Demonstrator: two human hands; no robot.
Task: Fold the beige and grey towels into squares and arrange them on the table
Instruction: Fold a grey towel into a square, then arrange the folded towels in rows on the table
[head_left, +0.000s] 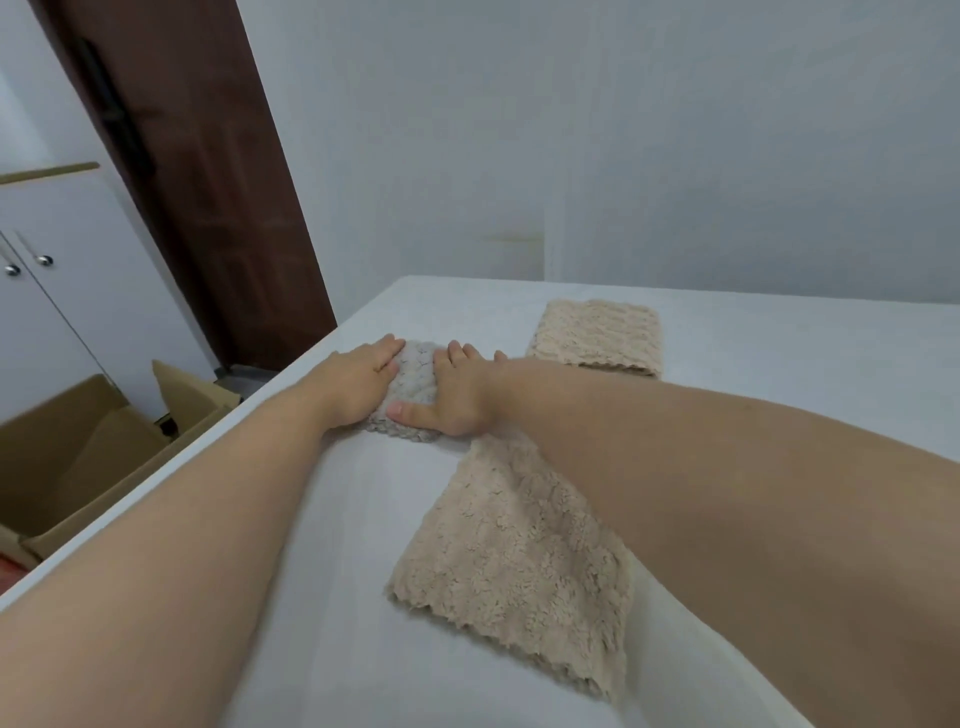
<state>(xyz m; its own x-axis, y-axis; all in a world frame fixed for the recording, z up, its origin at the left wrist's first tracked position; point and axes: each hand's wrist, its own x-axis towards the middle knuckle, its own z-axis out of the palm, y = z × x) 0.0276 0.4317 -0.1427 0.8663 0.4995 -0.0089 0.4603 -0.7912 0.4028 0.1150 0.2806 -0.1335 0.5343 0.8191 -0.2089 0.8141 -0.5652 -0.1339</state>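
Grey towel (413, 379) lies under both hands: left hand (358, 384) & right hand (457, 397) flat on it, fingers straight, prob. pressing the fold square. Folded beige towel (597, 335) beyond right hand; second beige towel (514, 561) under right forearm.

Open table (810, 374) at right, wall (675, 156) behind

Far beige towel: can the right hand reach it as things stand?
Probably yes. The right hand presses the grey towel; the far beige towel lies close beyond it to the right, with only bare table between them. It must leave the grey towel first.
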